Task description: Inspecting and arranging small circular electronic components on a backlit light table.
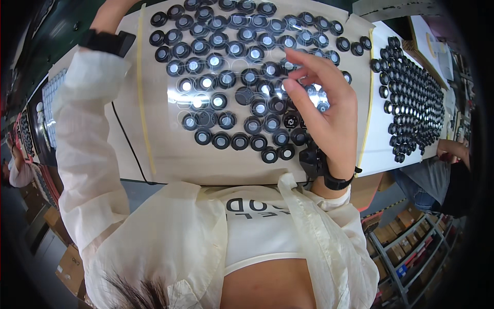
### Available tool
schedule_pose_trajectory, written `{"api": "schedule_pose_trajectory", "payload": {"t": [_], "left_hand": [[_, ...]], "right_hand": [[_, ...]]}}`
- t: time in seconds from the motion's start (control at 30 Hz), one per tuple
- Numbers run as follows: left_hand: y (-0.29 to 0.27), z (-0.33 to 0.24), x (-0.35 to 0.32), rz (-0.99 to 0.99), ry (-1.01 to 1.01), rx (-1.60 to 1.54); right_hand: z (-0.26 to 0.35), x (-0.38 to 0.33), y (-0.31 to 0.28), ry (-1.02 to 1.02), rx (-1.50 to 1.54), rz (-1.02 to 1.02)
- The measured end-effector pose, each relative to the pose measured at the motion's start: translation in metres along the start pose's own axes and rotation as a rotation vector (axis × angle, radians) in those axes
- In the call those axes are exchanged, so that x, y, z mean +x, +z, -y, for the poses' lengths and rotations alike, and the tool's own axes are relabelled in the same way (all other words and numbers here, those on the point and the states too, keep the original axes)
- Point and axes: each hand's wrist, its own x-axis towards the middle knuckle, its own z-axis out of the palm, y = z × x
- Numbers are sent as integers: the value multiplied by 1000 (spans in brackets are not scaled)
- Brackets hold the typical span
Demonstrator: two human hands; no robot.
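Many round black discs with pale grey centres (239, 141) lie in loose rows on the beige tabletop. Over much of them is a clear plastic sheet (174, 96) marked with circle outlines and bright with glare. My right hand (329, 98) hovers above the right part of the sheet, thumb and index finger apart, the other fingers partly curled. I see nothing between its fingers. A black strap circles that wrist. At the top left my left hand (114, 9) is cut off by the frame's edge; its fingers do not show.
Yellow tape strips (144, 103) run along both sides of the tabletop (180, 164). To the right, a white board (366, 159) carries many more black discs (411, 98). A black cable (125, 134) lies on the left. Another person's arm (454, 148) is at the far right.
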Motion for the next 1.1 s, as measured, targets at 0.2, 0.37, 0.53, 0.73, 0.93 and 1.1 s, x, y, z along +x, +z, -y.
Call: {"api": "schedule_pose_trajectory", "payload": {"t": [0.2, 0.37, 0.53, 0.73, 0.93, 1.1], "left_hand": [[5, 65, -20, -128, 382, 285], [2, 34, -76, 223, 50, 253], [14, 17, -82, 226, -116, 211], [5, 6, -86, 134, -57, 197], [28, -124, -108, 79, 295, -36], [64, -162, -113, 144, 444, -81]], "right_hand": [[-5, -12, -32, 117, -117, 10], [-14, -21, -52, 245, -292, 86], [-18, -15, -48, 163, -327, 240], [-25, -15, -47, 176, -335, 274], [-36, -5, -44, 209, -306, 164], [-27, 5, -29, 179, -339, 195]]}}
